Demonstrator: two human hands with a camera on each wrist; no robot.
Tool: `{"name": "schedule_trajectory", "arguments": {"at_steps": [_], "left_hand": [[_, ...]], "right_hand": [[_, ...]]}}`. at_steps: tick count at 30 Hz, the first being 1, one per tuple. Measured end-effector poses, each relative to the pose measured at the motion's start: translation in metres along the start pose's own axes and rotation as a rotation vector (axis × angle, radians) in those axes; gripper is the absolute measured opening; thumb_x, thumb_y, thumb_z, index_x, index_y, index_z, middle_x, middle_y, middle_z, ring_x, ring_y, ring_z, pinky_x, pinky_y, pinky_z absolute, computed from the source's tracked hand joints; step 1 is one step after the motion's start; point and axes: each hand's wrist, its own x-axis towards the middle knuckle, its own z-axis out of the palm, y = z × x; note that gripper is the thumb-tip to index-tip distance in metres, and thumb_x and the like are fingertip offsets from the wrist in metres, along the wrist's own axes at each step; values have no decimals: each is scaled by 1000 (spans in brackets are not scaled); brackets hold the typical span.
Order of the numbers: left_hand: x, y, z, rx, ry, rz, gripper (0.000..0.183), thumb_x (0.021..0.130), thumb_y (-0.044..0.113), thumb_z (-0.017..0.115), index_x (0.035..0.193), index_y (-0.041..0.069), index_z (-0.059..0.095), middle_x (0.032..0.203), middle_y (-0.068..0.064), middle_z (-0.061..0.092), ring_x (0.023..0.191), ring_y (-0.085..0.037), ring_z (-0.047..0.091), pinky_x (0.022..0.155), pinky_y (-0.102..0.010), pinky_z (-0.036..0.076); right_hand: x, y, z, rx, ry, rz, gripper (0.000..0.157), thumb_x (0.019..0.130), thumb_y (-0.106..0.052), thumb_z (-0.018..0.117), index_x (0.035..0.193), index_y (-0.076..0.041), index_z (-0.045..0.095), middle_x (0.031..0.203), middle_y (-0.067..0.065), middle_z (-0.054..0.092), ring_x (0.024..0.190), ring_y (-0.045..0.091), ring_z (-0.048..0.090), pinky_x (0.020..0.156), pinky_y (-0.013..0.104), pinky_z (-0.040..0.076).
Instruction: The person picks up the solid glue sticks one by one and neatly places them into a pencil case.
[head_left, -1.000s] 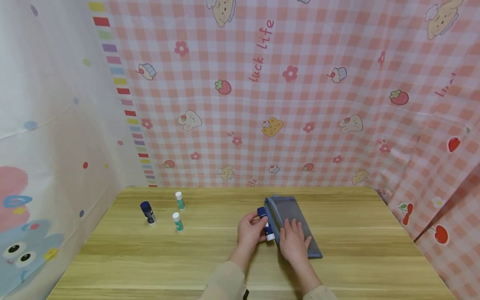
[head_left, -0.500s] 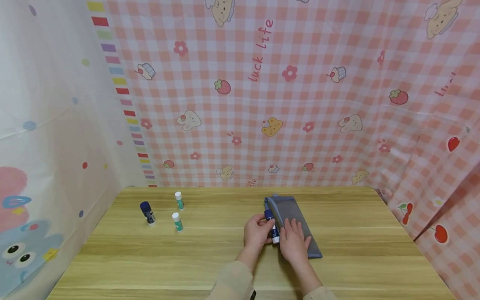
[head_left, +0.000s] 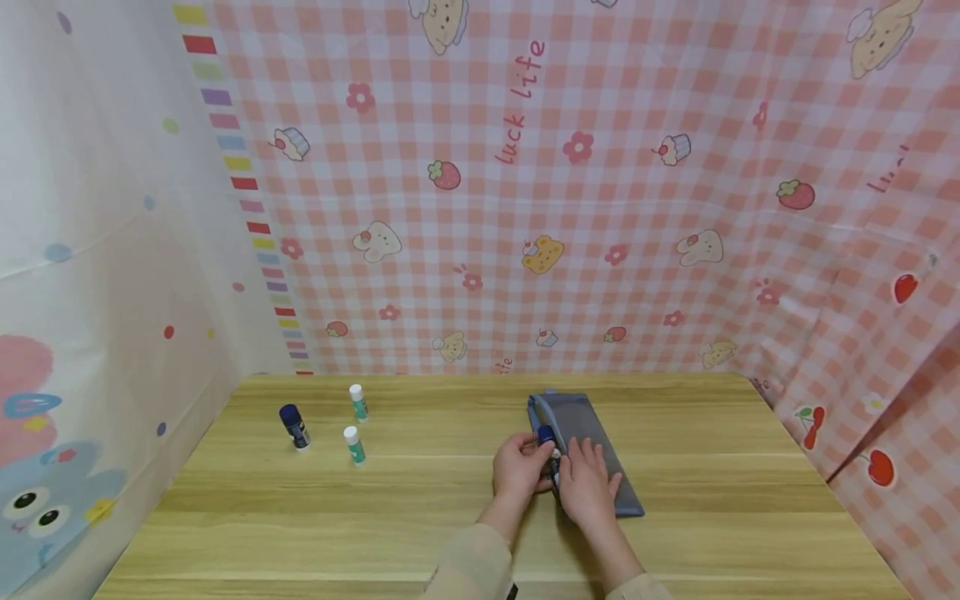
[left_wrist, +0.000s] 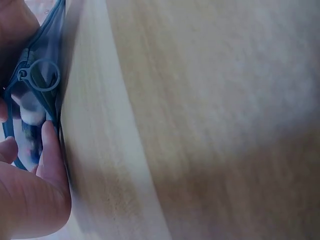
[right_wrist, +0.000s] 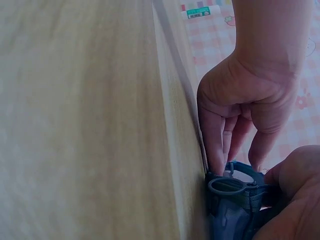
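Note:
My left hand (head_left: pixel 517 467) grips a glue stick (head_left: pixel 545 433) with a navy cap, its lower part within the opening of a grey-blue mesh zip pouch (head_left: pixel 581 414). In the left wrist view, the glue stick's white end (left_wrist: pixel 33 116) shows inside the pouch mouth, near a round zipper pull (left_wrist: pixel 45 75). My right hand (head_left: pixel 587 483) lies over the pouch, fingers spread on its upper face. In the right wrist view, the right hand (right_wrist: pixel 295 200) holds the pouch's blue rim (right_wrist: pixel 267 192); its thumb is partly hidden.
On the left of the wooden table (head_left: pixel 247 517) stand another navy-capped glue stick (head_left: pixel 296 427) and two smaller green glue sticks with white caps, one behind (head_left: pixel 359 403) and one in front (head_left: pixel 355 446). A checked pink cloth (head_left: pixel 480 208) hangs behind the table.
My left hand has moved right with the glue stick, from beside the pouch into its opening. The right hand stays on the pouch.

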Motion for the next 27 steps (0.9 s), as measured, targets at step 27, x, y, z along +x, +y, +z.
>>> {"name": "schedule_trajectory", "arguments": {"at_steps": [27], "left_hand": [[-23,18,-6,-188,-54,38,38,91,8,69,123,-9,59,96,-18,71,75,-20,69,60,-31,60]], "right_hand": [[1,-3,-6,-63,25,-24,46,104,-17,41,142,10,43,150,35,30,142,51,20,104,81,9]]}}
